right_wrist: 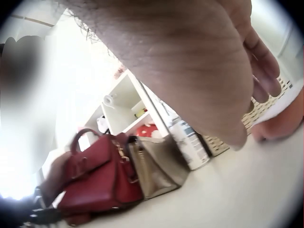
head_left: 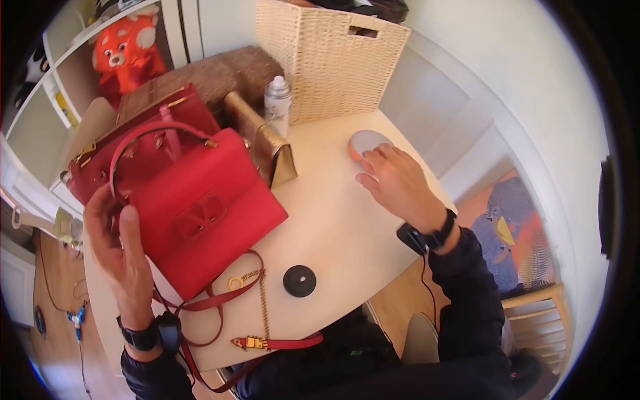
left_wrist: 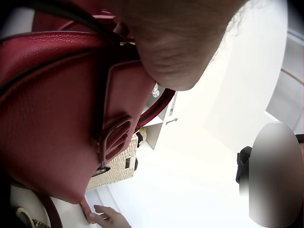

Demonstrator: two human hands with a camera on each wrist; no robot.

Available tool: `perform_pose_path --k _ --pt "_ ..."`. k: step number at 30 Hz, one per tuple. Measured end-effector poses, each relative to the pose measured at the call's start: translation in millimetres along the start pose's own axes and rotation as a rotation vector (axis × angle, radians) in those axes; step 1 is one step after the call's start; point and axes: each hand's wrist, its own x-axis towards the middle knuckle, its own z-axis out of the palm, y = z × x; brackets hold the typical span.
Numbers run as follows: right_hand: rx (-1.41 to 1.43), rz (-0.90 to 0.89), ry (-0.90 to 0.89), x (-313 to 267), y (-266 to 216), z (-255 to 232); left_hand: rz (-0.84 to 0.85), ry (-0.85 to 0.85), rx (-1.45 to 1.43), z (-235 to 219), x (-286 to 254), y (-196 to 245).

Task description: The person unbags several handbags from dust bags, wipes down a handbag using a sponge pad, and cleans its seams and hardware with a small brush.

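A red handbag [head_left: 207, 207] with a V-shaped buckle stands at the left of the table. My left hand [head_left: 120, 250] holds it by its left side, thumb up along the front and fingers beside the arched handle [head_left: 160, 127]; part of those fingers is hidden. On the far right of the table lies a round pad [head_left: 365, 139], grey on top with an orange side. My right hand [head_left: 398, 183] reaches over its near edge, fingers loosely bent and overlapping it in the head view. In the right wrist view the pad [right_wrist: 280, 121] sits beside the fingers [right_wrist: 266, 66].
Behind the bag are a darker red bag [head_left: 87, 177], a gold bag [head_left: 270, 150], a brown bag [head_left: 233, 70], a spray can [head_left: 277, 110] and a woven basket [head_left: 327, 67]. A red strap [head_left: 213, 303] with gold chain and a black round tin [head_left: 299, 281] lie in front.
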Motion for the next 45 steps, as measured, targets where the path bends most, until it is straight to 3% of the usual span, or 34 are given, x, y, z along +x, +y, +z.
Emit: perform_pose_path --k 2,4,7,11,13,21,24,32,34,37,40,43,45 --pt "0.086 -0.032 0.010 -13 -27 -22 0.021 0.012 0.000 3 0 0" --pt "0.571 -0.093 -0.279 -26 -52 -36 0.008 0.001 -0.001 3 0 2" --pt "0.745 -0.151 -0.374 -43 -94 -47 0.013 -0.001 0.019 2 2 7" --pt "0.723 -0.253 -0.296 -50 -123 -27 0.061 -0.008 0.042 4 2 7" --pt "0.734 -0.223 -0.376 -51 -130 -16 0.040 -0.027 0.053 4 1 9" --pt "0.670 -0.152 -0.214 -48 -101 -17 0.056 -0.016 0.063 5 1 14" --pt "0.770 0.085 -0.177 -52 -81 -23 0.050 -0.006 0.079 5 1 16" --pt "0.792 0.238 -0.009 -38 -76 -18 0.035 -0.008 0.049 5 2 14" --pt "1.134 0.278 0.060 -22 -89 -18 0.035 -0.012 0.003 6 3 7" --pt "1.234 0.155 0.132 -2 -110 -13 0.041 -0.023 -0.048 6 4 7" --pt "1.406 0.112 0.149 17 -146 -17 -0.083 -0.135 -0.066 5 5 12" --pt "1.444 0.027 0.147 30 -172 -10 -0.180 -0.183 -0.118 0 7 12" --pt "1.436 -0.020 0.181 32 -195 -12 -0.153 -0.155 -0.137 3 9 6"
